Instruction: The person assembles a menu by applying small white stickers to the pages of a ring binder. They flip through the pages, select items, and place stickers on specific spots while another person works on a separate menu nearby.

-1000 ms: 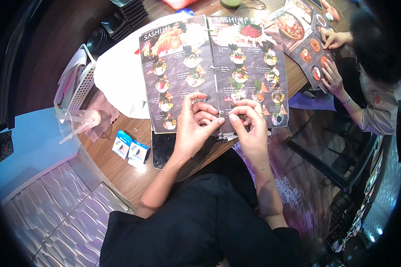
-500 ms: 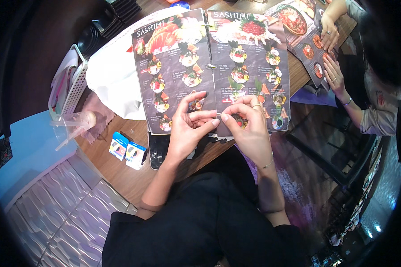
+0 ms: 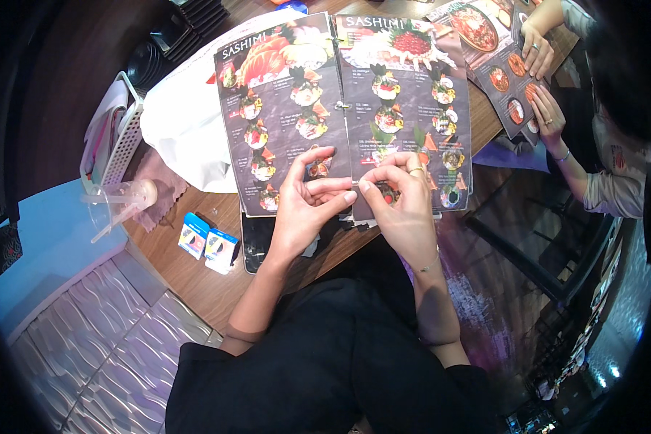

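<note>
An open ring-bound menu [image 3: 286, 108] with dark pages and food pictures lies in front of me on the wooden table. Metal rings join its two halves along the middle. At the lower end of that spine, my left hand [image 3: 304, 202] is closed in a pinch of thumb and fingers, one finger raised over the left page. My right hand [image 3: 401, 202], wearing a ring and a thin bracelet, pinches just beside it over the right page's lower corner. Whatever small thing lies between the fingertips, if anything, is too small to make out.
Left of the menu are a white cloth [image 3: 184, 137], a perforated basket [image 3: 121, 137], a clear plastic cup [image 3: 116, 202] and small blue-white boxes [image 3: 208, 242]. A dark phone-like slab [image 3: 257, 242] lies partly under the menu. Another person's hands [image 3: 546, 112] rest on a second menu [image 3: 503, 79].
My hands stay in nearly the same pinch at the spine. The other person's hands and the second menu have shifted slightly.
</note>
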Tool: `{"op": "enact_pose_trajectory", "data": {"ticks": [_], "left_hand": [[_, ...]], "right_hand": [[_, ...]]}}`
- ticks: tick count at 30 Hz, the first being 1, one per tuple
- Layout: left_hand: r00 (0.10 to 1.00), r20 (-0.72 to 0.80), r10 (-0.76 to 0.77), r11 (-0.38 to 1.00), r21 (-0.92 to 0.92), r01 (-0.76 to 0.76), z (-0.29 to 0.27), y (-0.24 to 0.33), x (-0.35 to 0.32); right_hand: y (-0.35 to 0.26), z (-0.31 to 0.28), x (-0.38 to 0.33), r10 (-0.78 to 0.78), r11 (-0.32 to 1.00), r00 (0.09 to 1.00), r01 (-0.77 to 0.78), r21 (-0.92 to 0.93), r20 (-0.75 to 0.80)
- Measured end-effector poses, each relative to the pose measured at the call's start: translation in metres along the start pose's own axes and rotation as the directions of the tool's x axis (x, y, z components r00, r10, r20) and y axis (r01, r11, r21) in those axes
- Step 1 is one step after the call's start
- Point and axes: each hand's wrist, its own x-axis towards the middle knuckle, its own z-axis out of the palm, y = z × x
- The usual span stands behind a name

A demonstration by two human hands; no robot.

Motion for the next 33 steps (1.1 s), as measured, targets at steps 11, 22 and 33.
{"op": "enact_pose_trajectory", "data": {"ticks": [11, 22, 33], "left_hand": [[0.999, 0.028, 0.022, 0.999, 0.032, -0.023, 0.0001, 0.0012, 0.0018], [0.998, -0.019, 0.061, 0.986, 0.155, -0.057, 0.0045, 0.0074, 0.0075], [0.993, -0.075, 0.086, 0.985, 0.159, -0.073, 0.0073, 0.0031, 0.0088]], "right_hand": [[0.0042, 0.0012, 0.0011, 0.002, 1.0, 1.0, -0.002, 0.027, -0.02], [0.0088, 0.0027, 0.0008, -0.026, 0.998, 0.999, 0.028, 0.048, -0.04], [0.0044, 0.0015, -0.0041, -0.076, 0.996, 0.994, 0.079, 0.03, -0.078]]}}
